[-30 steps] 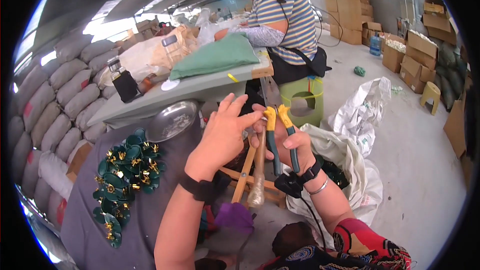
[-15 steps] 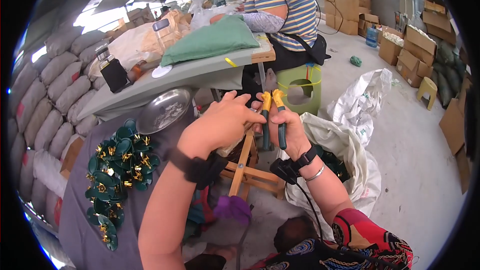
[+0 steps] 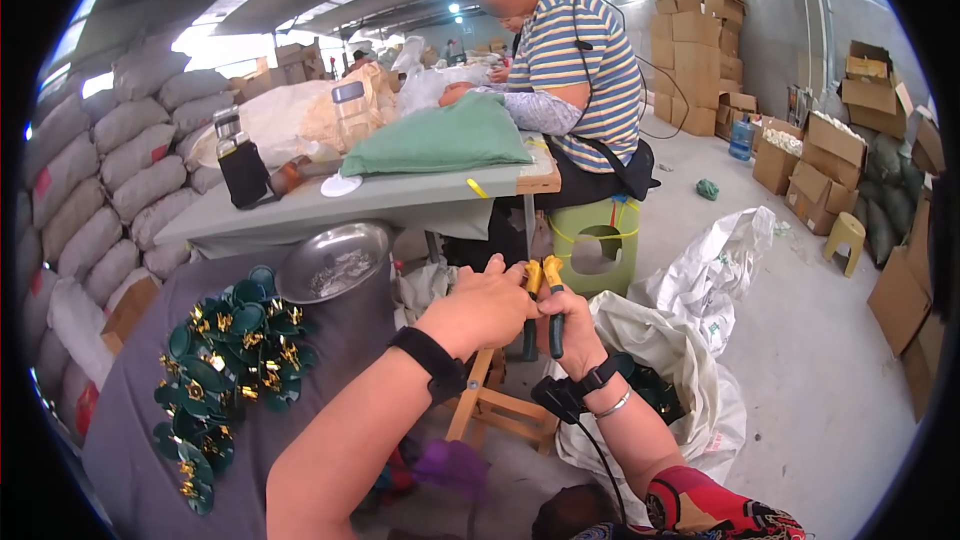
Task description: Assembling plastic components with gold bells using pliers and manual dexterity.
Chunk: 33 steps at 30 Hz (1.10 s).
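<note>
A pair of pliers [image 3: 556, 315] with dark green and yellow handles stands nearly upright in my right hand [image 3: 580, 348], whose fingers wrap round the handles. My left hand [image 3: 468, 310] is beside the pliers, back upward, its index fingertip against them. The other left fingers bend forward; their tips and whatever they pinch are hidden. Left of my left forearm, a heap of dark green round discs with gold-coloured metal prongs [image 3: 240, 345] lies on a grey cloth [image 3: 330, 380]. Behind the heap sits a metal bowl [image 3: 300, 290] with small pale bits in it.
Wooden legs [image 3: 470, 395] stand below my hands. More green pieces lie in a white woven sack [image 3: 705, 410] at right. Ahead, a table [image 3: 400, 195] bears a green cushion [image 3: 440, 145]; a person in a striped shirt [image 3: 590, 50] sits there on a green stool [image 3: 600, 250].
The view has tilted up, showing more of the person and roof. My hands and the pliers sit lower in the picture. My right hand keeps its hold on the pliers.
</note>
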Available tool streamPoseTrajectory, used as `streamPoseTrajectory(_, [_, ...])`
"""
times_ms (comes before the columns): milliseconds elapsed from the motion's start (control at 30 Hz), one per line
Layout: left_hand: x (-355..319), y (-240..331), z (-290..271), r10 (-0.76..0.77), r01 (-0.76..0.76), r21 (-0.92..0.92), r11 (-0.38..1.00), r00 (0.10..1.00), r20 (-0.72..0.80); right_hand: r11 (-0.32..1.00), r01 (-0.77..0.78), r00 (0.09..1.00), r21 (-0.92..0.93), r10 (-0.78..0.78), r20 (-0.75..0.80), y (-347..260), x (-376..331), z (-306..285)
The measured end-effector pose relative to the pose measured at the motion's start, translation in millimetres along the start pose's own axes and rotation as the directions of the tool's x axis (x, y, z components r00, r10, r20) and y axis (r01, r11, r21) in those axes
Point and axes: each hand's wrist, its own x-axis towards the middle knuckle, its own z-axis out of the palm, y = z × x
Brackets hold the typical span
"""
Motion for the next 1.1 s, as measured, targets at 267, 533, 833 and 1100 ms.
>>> streamPoseTrajectory(267, [-39,-19,28,-0.122,-0.025,-0.368,0.929,0.921,-0.369,0.974,0.122,0.992,-0.191,-0.112,0.059,-1,-5,-5])
streamPoseTrajectory(533, [-95,39,109,-0.486,0.085,-0.771,0.631,0.818,-0.307,0.914,0.114,0.993,-0.389,-0.102,0.052,19,-60,29])
streamPoseTrajectory(833, [-152,63,105,-0.611,-0.1,-0.995,-0.006,0.788,-0.076,0.974,-0.038,0.982,-0.225,0.078,0.174,42,-86,76])
streamPoseTrajectory(1100, [-241,47,75,-0.669,0.278,-0.71,0.647,0.653,-0.354,0.924,-0.057,0.961,-0.379,0.154,0.231,66,-91,104])
